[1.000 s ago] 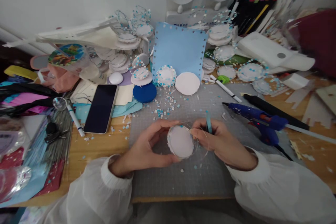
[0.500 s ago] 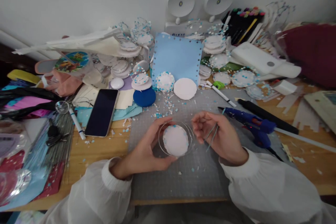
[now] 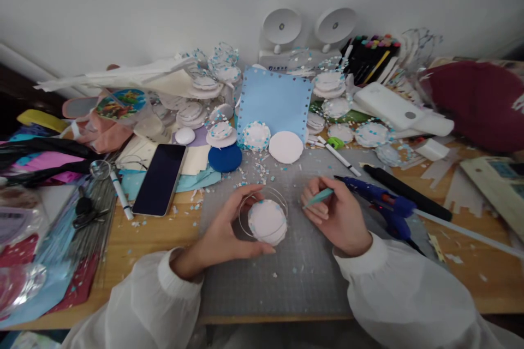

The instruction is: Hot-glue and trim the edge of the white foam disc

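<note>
My left hand [image 3: 233, 229] curls round a white paper disc [image 3: 268, 221] with thin wire loops circling it, above the grey cutting mat [image 3: 241, 294]. Blue and white bits line the disc's edge. To the right, my right hand [image 3: 338, 212] pinches green tweezers [image 3: 319, 197] between thumb and fingers, with their tip pointing left. Whether anything is in the tips is too small to tell. Behind my hands, a decorated disc [image 3: 256, 136] and a plain white disc [image 3: 285, 147] stand near a light blue sheet [image 3: 275, 101].
A blue glue gun [image 3: 379, 196] lies right of my right hand. On the left are a phone [image 3: 159, 180], a magnifier and keys. A dark blue disc [image 3: 225, 158], small paper bits, white-blue decorations and a twin-headed lamp [image 3: 281, 27] are further back.
The tweezers have turned in my right hand and now point left, with their arms closer together. My left hand has shifted the disc and loops slightly left. The camera view has tilted up a little.
</note>
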Available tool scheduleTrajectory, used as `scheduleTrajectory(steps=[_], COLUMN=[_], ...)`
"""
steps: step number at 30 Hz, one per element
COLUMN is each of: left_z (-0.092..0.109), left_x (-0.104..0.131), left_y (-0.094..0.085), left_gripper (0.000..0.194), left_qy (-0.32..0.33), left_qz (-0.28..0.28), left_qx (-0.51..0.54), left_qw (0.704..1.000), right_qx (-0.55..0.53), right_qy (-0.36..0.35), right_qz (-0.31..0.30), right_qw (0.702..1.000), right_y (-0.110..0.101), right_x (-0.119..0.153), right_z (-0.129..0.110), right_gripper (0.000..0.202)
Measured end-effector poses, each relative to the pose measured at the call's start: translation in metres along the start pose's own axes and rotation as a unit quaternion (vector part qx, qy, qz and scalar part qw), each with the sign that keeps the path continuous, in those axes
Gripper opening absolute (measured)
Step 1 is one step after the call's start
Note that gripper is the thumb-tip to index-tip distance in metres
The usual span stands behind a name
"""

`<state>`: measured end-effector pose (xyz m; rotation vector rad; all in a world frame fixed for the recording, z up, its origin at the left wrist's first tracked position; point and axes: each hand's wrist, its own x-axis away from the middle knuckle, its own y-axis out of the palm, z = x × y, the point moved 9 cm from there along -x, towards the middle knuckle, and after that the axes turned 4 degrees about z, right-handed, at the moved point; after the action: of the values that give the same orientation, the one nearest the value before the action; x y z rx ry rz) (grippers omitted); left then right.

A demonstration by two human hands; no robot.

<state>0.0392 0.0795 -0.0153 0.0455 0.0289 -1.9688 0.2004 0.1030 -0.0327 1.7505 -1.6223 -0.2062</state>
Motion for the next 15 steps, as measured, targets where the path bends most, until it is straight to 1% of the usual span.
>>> scheduleTrajectory(steps=[6,10,15], left_z=[-0.0018,0.0005,0.0018], left_x=[0.0000,-0.0008,-0.0009], left_y=[-0.0046,-0.0057,-0.0072], left_gripper=[0.092,0.088,0.083], left_qy=[-0.001,0.013,0.027], left_qz=[0.022,0.031,0.037], left_qx=[-0.038,-0.048,-0.058], left_qw=[0.999,0.998,0.997], right_qx=[-0.011,0.006,0.002], right_qy=[-0.009,0.003,-0.002], right_qz=[0.042,0.051,0.074], right_qw=[0.999,0.999,0.997], right_y=[-0.0065,-0.0059,-0.0092], right_x=[0.0022,0.0047,0.0043], right_z=[-0.0022,-0.0006,-0.0034], right_gripper=[0.022,0.019,0.011])
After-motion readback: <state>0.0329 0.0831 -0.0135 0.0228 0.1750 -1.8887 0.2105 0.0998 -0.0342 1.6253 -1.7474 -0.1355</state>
